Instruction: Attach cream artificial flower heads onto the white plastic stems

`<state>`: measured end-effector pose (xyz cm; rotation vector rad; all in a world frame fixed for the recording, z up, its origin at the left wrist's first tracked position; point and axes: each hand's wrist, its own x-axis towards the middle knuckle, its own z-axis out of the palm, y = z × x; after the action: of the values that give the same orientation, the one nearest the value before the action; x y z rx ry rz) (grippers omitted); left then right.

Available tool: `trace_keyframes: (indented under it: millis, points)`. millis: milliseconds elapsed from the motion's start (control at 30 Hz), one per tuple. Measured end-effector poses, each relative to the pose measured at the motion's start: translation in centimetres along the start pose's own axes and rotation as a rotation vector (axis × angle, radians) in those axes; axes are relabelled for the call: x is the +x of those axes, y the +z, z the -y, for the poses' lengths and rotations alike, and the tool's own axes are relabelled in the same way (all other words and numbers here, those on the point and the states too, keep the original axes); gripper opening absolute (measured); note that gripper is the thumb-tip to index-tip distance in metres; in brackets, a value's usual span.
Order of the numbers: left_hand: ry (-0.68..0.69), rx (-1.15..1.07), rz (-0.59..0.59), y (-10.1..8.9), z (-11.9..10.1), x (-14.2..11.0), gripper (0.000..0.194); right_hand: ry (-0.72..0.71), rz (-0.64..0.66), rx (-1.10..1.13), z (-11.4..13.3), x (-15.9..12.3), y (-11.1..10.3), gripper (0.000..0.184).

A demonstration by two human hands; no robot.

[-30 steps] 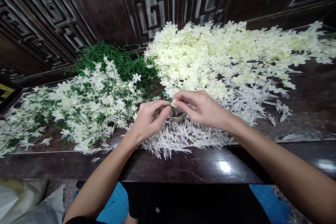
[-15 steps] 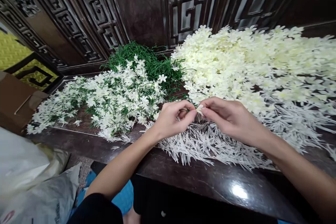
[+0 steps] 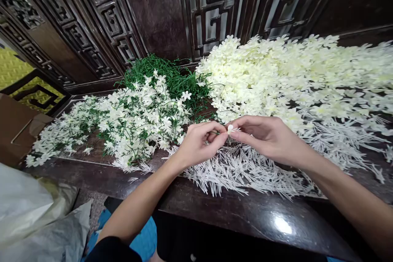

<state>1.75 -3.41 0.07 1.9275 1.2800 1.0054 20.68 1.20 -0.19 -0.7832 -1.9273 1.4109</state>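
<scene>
Between my two hands is one small white artificial flower (image 3: pixel 231 129). The fingertips of my left hand (image 3: pixel 205 141) pinch its green stem end, most of which they hide. My right hand (image 3: pixel 264 137) closes thumb and forefinger on the petals from the other side. Beneath both hands spreads a heap of thin white stamen pieces (image 3: pixel 239 172). Behind my right hand lies a broad pile of loose pale-yellow petal blossoms (image 3: pixel 264 77). Left of my left hand are many white flowers on green stems (image 3: pixel 138 123), and behind those a tangle of green plastic stems (image 3: pixel 159 71).
Everything lies on a dark polished wooden bench (image 3: pixel 196 204) with a carved lattice back (image 3: pixel 211 20). A cardboard box (image 3: pixel 15 131) stands at the far left. Below it are white and grey sacks (image 3: pixel 46 217) beside the bench's front edge. Blue fabric (image 3: pixel 145 235) shows under my left arm.
My view has swung left, bringing the box and sacks into sight. Both hands stay together at the flower, whose petals now show more openly between the fingertips.
</scene>
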Motion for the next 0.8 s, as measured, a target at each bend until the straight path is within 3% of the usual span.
trace_keyframes:
  millis: [267,533,633,800]
  points:
    - [-0.064,-0.101,-0.053,-0.29,0.49,0.42,0.02,0.004,-0.138,-0.07,0.44,-0.01,-0.34,0.024]
    - [-0.236,-0.428,-0.089,0.06,0.58,0.59,0.013,-0.029,-0.181,-0.02,0.47,-0.14,0.02,0.017]
    - [-0.226,-0.465,-0.096,0.33,0.49,0.71,0.003,-0.051,-0.187,-0.035,0.39,-0.13,0.15,0.015]
    - [-0.189,-0.442,-0.077,0.52,0.49,0.69,0.005,-0.089,-0.185,-0.059,0.44,-0.16,0.24,0.012]
